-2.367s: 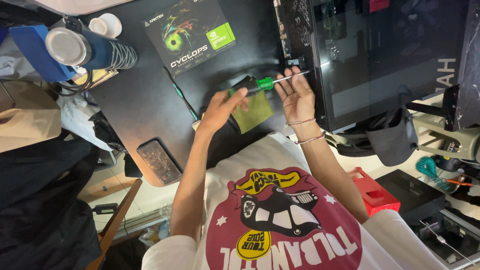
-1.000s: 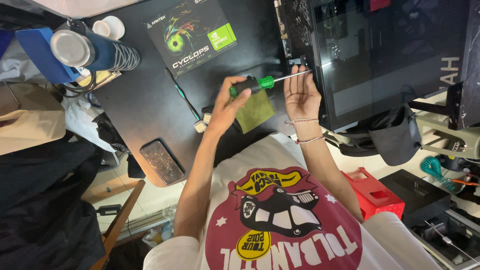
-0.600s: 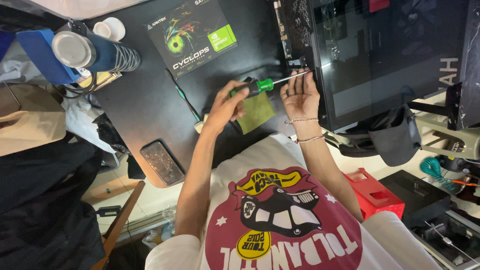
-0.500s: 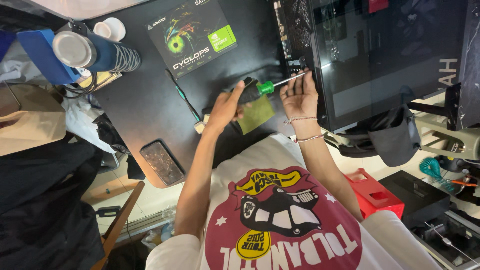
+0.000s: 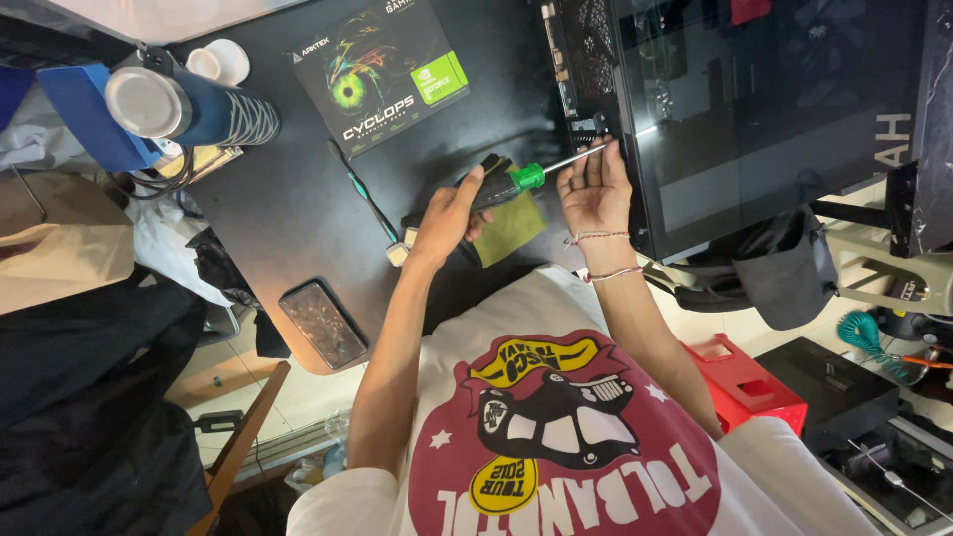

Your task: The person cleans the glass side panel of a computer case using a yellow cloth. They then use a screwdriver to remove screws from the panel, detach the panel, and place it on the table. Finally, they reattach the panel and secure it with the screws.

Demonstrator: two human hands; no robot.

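Observation:
My left hand point(image 5: 447, 213) is closed around the black and green handle of a screwdriver point(image 5: 516, 181). Its metal shaft runs up and right to the rear edge of a black computer case point(image 5: 754, 119) with a glass side panel. My right hand point(image 5: 594, 194), with thread bracelets at the wrist, is raised beside the shaft near its tip. Its fingers are spread and touch the shaft at the case's edge. An olive cloth point(image 5: 511, 230) lies on the black desk point(image 5: 288, 208) under the screwdriver.
A graphics card box point(image 5: 382, 74) lies at the back of the desk, with a blue tumbler point(image 5: 189, 104) and a small white cup point(image 5: 220, 62) to its left. A phone point(image 5: 321, 325) sits at the desk's near edge. A red crate point(image 5: 745, 382) stands by my right side.
My left hand has shifted its grip on the handle and turned slightly. The screwdriver stays pointed at the case's rear edge, and my right hand has hardly moved.

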